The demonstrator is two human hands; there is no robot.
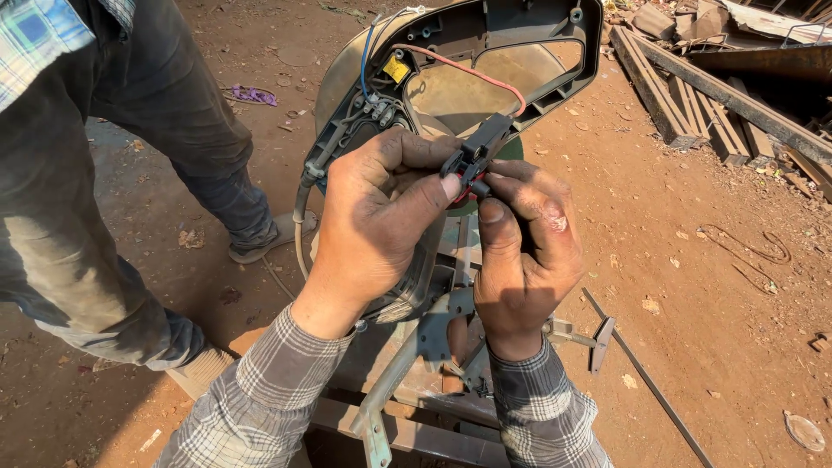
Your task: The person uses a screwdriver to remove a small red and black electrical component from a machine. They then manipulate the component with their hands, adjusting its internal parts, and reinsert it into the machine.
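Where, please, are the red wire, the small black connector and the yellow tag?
red wire (464,68), head view, mid-run across the housing opening
small black connector (475,154), head view, its body above the fingertips
yellow tag (396,68), head view, its centre

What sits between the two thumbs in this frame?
In the head view, a small black connector with a red wire attached, pinched between left hand and right hand.

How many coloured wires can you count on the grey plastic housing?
2: a red wire arcs across the housing to the black connector in both hands; a blue wire runs down its left side. Others may be hidden.
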